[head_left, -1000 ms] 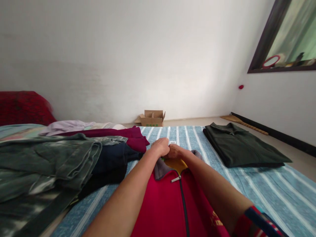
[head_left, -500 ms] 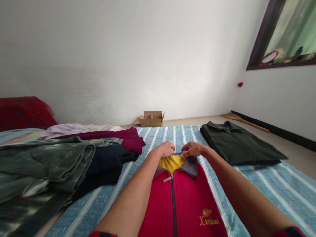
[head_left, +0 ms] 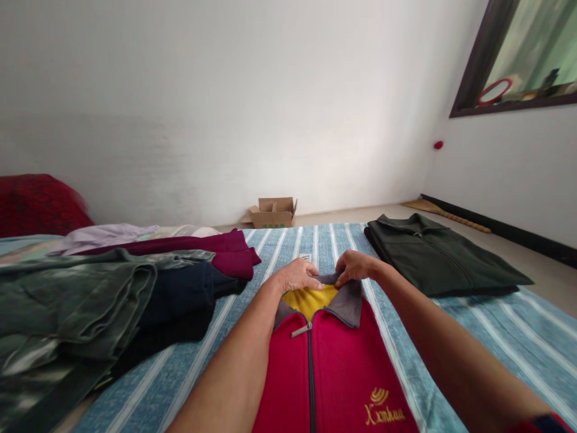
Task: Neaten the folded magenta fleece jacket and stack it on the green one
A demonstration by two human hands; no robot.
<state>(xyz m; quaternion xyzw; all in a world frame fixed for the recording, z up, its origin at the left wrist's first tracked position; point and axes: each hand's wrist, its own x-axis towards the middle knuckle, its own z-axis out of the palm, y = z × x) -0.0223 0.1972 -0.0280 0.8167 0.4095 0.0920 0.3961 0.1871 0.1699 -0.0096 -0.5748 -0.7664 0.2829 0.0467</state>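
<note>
A red zip-up jacket [head_left: 342, 361] with a grey collar, yellow inner neck and yellow embroidery lies front up before me, its lower end out of view. Its zip is pulled up to the neck. My left hand [head_left: 300, 274] pinches the back of the collar between thumb and fingers, left of the middle. Just to the right, my right hand [head_left: 354, 266] grips the same collar edge, thumb inside. Some fingertips are hidden behind the collar.
Blue striped bedding [head_left: 216, 337] lies underneath. Rumpled clothes, with grey-green trousers [head_left: 76, 300] and a maroon garment [head_left: 229, 249], are heaped at left. Folded dark green jackets [head_left: 433, 252] lie at right. Beyond the bed stands an open cardboard box [head_left: 273, 213].
Both hands have closed on the back of the collar, and its grey edge now stands up more between them. The view has shifted slightly.
</note>
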